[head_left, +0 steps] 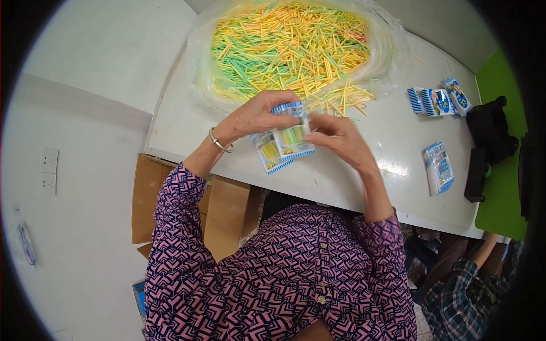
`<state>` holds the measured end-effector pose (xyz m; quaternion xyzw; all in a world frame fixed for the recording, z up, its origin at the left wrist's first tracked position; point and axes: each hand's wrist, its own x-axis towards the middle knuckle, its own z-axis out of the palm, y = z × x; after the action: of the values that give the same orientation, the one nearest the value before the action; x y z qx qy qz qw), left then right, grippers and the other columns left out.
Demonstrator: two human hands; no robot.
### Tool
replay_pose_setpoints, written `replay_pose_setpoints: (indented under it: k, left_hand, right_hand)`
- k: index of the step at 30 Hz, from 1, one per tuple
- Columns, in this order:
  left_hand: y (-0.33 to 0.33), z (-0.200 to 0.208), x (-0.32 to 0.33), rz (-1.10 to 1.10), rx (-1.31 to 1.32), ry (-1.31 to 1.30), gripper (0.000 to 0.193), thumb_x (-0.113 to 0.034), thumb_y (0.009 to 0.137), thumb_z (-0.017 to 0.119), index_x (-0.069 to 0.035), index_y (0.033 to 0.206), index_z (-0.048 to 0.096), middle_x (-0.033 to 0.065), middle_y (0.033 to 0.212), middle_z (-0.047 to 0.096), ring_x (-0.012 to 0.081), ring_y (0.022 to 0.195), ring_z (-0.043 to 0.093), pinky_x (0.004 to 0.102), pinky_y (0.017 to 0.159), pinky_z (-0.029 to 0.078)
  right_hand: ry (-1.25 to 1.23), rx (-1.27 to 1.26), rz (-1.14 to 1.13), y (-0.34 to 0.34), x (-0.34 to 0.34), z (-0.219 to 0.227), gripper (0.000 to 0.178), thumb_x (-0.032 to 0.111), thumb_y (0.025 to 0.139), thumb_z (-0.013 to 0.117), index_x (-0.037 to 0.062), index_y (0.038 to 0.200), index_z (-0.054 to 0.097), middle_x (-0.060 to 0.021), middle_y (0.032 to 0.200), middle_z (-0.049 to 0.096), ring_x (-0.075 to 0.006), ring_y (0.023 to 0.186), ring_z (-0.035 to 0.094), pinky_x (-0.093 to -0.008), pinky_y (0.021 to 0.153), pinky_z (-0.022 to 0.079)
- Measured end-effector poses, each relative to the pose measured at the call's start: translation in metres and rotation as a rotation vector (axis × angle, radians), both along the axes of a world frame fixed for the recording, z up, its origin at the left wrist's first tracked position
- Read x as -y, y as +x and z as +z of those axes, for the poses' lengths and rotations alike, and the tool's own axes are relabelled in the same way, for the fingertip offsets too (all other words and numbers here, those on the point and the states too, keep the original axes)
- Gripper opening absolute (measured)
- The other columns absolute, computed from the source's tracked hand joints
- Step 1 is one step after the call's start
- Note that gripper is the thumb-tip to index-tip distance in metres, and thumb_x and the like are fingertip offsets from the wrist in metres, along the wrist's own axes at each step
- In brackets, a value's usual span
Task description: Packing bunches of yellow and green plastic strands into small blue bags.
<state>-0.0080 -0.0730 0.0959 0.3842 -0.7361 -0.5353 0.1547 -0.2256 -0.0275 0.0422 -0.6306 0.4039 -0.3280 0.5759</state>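
Note:
My left hand (259,116), a bangle on its wrist, grips the top of a small clear packet (294,136) with blue-striped ends. Thin yellow and green sticks show through its window. My right hand (341,141) is closed at the packet's right edge, thumb and fingers pinching there, slightly blurred. Partly covered by this packet is a second similar packet (273,156), close to the table's near edge; whether my left hand also holds it, I cannot tell. Just beyond my hands, a large clear plastic bag (389,62) lies open around a heap of loose yellow, green and orange sticks (290,48).
Flat packets (438,102) lie at the far right of the white table (364,128), with another stack of packets (438,169) nearer. Beside them is a black device (489,136) against a green panel (503,187). An open cardboard box (227,213) stands below; another person's arm (483,250) shows lower right.

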Motion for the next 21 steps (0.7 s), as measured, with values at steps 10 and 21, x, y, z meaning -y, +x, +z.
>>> replay_pose_setpoints:
  k: [10,21]
  left_hand:
    - [0.049,-0.046,-0.026,0.071,0.253,-0.59,0.038,-0.013,0.077,0.067,-0.003,0.111,0.055,0.0152,0.107,0.059,0.031,0.1,0.054,0.0364,0.088,0.044]
    - [0.012,-0.014,-0.025,0.032,0.215,-0.749,0.035,-0.014,0.08,0.067,-0.003,0.111,0.057,0.0145,0.111,0.058,0.0307,0.104,0.053,0.0375,0.087,0.045]
  right_hand:
    - [-0.42,-1.309,-1.015,-0.215,-0.073,-0.053,0.038,0.026,0.085,0.065,-0.0004,0.111,0.062,-0.0151,0.118,0.057,-0.0346,0.112,0.046,-0.0426,0.094,0.039]
    - [-0.474,-1.22,-1.048,-0.235,-0.08,-0.066,0.037,0.035,0.086,0.062,0.006,0.109,0.066,-0.0148,0.122,0.055,-0.0334,0.114,0.044,-0.0417,0.094,0.038]
